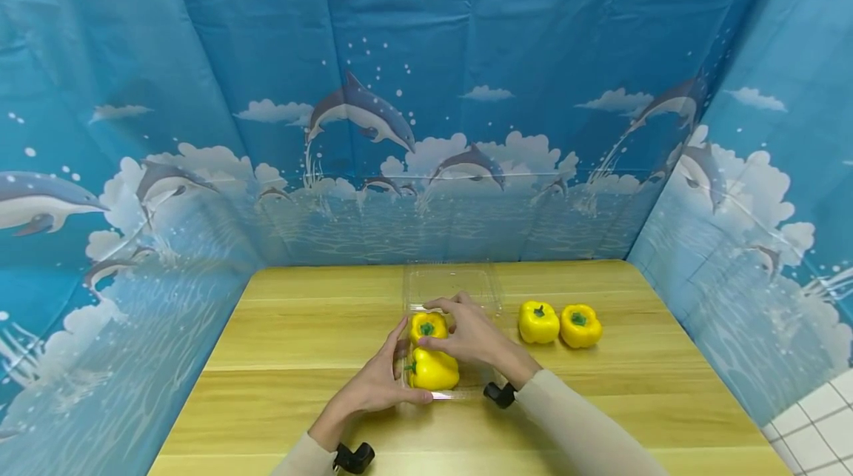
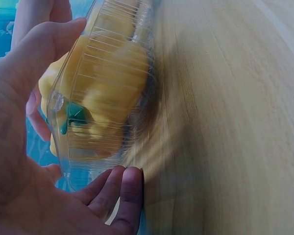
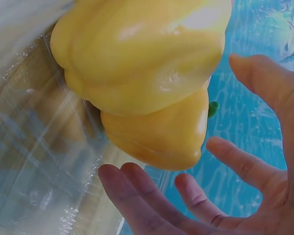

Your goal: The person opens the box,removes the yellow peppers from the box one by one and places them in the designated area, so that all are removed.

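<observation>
A clear plastic container [image 1: 481, 378] lies with its lid [image 1: 448, 285] folded back, away from me. Inside its left part are two yellow bell peppers: the far one [image 1: 426, 322] shows its green stem upward, and the near one [image 1: 436, 370] lies on its side, stem to the left. My left hand [image 1: 376, 383] spans the container's near left corner, fingers along the left side, thumb at the near edge. My right hand [image 1: 476, 332] arches over the far pepper; in the right wrist view, its spread fingers [image 3: 152, 200] stand apart from the peppers.
Two more yellow bell peppers, one at the left [image 1: 538, 323] and one at the right [image 1: 580, 326], stand to the right of the container. The wooden table [image 1: 306, 328] meets a blue dolphin-print curtain [image 1: 426, 224] at the back.
</observation>
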`<state>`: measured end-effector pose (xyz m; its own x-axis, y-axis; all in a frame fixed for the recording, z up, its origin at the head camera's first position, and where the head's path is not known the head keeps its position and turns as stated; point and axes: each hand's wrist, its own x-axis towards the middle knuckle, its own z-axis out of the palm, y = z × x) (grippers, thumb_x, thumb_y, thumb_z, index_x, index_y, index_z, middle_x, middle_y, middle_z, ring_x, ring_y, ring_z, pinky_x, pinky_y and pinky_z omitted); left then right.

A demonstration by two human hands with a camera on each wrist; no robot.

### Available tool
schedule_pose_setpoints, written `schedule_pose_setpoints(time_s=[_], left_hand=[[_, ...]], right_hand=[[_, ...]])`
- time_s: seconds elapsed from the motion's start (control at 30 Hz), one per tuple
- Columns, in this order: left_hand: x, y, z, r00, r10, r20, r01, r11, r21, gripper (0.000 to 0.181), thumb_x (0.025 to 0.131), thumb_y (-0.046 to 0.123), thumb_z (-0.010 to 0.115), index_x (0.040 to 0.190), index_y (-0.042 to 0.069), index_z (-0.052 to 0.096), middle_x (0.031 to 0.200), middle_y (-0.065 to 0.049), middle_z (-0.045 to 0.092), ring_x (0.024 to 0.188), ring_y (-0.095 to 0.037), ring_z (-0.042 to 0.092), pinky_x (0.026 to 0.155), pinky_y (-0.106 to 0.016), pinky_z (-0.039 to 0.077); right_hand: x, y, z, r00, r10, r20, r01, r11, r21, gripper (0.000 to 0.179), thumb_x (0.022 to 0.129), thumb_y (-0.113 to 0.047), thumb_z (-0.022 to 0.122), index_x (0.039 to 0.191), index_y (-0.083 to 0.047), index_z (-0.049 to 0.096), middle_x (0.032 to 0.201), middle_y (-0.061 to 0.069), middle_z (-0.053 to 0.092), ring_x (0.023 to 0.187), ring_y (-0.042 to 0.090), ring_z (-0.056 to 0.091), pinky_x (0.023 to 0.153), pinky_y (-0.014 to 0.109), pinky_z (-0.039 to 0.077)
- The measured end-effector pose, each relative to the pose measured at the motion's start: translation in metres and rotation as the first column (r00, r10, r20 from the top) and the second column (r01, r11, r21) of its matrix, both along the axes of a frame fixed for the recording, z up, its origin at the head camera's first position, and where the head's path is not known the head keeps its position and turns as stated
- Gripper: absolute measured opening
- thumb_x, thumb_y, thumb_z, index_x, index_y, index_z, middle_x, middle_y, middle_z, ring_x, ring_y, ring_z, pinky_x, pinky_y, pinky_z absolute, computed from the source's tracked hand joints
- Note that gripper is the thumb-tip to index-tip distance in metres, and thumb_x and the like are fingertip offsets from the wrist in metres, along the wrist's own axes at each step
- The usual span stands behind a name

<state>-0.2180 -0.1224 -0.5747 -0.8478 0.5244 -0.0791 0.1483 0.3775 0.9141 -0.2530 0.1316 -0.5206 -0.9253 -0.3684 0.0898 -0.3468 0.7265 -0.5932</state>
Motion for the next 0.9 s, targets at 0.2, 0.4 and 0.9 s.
schedule_pose_setpoints(time_s=[0.2,0.4,0.9], left_hand=[[-0.001,-0.001,0.001,1.0,-0.014,0.003,0.014,1.0,0.017,0.144,0.094,0.041,0.1,0.189,0.022,-0.007,0.187,-0.029,0.035,0.173,-0.049,0.041,0.132,-0.073,0.048],[-0.004,-0.003,0.0,1.0,-0.03,-0.006,0.03,0.999,0.036,0.145,0.094,0.044,0.1,0.189,0.021,-0.006,0.186,-0.028,0.039,0.172,-0.048,0.043,0.131,-0.071,0.05],[-0.004,-0.002,0.0,1.0,-0.019,-0.003,0.019,0.999,0.039,0.145,0.093,0.04,0.102,0.19,0.025,-0.005,0.186,-0.027,0.04,0.172,-0.049,0.042,0.131,-0.076,0.047]], right_hand=[[-0.003,-0.004,0.002,0.999,0.034,-0.037,-0.033,0.999,0.016,0.064,0.1,-0.052,0.092,0.154,-0.022,0.077,0.132,0.011,0.069,0.102,0.02,0.058,0.079,0.037,0.049],[-0.008,-0.009,0.003,0.998,0.047,-0.044,-0.046,0.999,0.029,0.057,0.1,-0.047,0.093,0.15,-0.022,0.08,0.127,0.009,0.071,0.103,0.018,0.057,0.08,0.038,0.049],[-0.015,-0.014,0.003,1.0,0.003,-0.014,-0.003,1.0,0.022,0.053,0.097,-0.044,0.098,0.143,-0.022,0.083,0.128,0.009,0.07,0.105,0.021,0.061,0.092,0.047,0.061]])
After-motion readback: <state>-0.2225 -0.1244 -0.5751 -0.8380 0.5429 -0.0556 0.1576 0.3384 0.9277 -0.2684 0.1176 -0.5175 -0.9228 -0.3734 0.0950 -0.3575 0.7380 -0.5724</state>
